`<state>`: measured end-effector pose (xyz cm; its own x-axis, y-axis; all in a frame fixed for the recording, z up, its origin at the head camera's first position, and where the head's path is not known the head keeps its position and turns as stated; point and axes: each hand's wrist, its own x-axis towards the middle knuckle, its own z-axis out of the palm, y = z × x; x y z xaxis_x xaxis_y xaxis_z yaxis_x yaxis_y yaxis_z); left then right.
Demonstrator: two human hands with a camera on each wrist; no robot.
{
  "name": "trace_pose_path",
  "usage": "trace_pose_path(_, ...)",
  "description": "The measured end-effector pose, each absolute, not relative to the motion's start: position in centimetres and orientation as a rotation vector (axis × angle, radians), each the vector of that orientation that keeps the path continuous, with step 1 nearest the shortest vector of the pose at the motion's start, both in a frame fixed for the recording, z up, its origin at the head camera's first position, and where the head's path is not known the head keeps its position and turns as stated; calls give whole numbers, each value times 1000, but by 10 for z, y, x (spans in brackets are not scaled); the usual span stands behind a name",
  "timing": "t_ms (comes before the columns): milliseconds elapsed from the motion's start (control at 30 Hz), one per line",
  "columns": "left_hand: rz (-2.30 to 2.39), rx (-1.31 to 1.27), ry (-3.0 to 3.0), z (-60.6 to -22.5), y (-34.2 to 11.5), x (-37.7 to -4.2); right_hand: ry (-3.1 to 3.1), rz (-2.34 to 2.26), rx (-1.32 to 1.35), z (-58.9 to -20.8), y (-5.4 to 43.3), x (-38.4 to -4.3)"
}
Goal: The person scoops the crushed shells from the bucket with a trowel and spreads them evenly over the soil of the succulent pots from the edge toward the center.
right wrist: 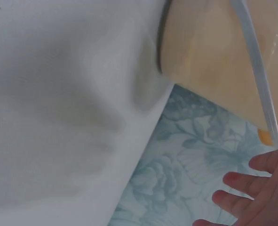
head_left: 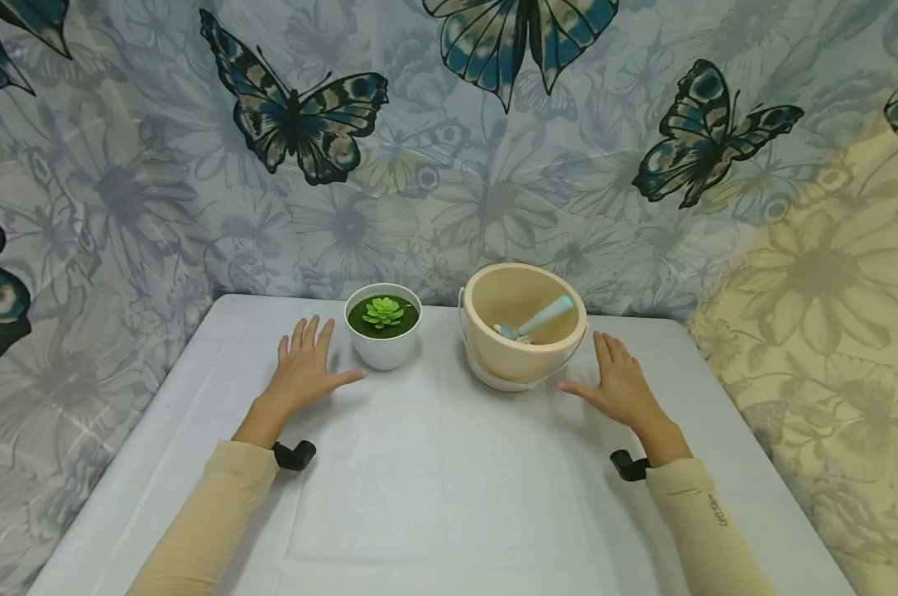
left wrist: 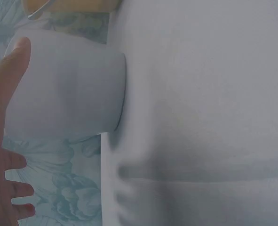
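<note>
A white pot (head_left: 383, 353) with a small green succulent (head_left: 383, 312) on dark green filling stands near the back of the table. Just left of it is my left hand (head_left: 304, 367), fingers spread and straight, thumb pointing toward the pot; nothing is in it. To the right stands a cream bucket (head_left: 523, 364) with a thin handle (right wrist: 257, 66) hanging down its front. Inside lean a scoop-like tool with a pale blue handle (head_left: 547, 314) and some small light pieces. My right hand (head_left: 618, 381) hovers by the bucket's right side, fingers straight, holding nothing.
A white cloth (head_left: 441, 497) covers the table. Behind it hangs a floral backdrop (head_left: 419, 207) with printed butterflies, close to the table's back edge. Black bands with camera mounts (head_left: 295, 455) sit on both wrists, below the beige sleeves (head_left: 210, 521).
</note>
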<state>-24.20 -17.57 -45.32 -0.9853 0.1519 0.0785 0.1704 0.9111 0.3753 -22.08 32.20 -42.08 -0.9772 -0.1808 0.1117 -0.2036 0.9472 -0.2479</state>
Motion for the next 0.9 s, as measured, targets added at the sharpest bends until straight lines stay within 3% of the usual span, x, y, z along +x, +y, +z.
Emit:
trace_pose_path(367,-778,-241,-3025,-439,-177,-251,-2984,411,361,-399,322,-228)
trace_pose_path(900,-1069,-274,-2902,-425,-169,-258,-3095,789,344,-371,323,-235)
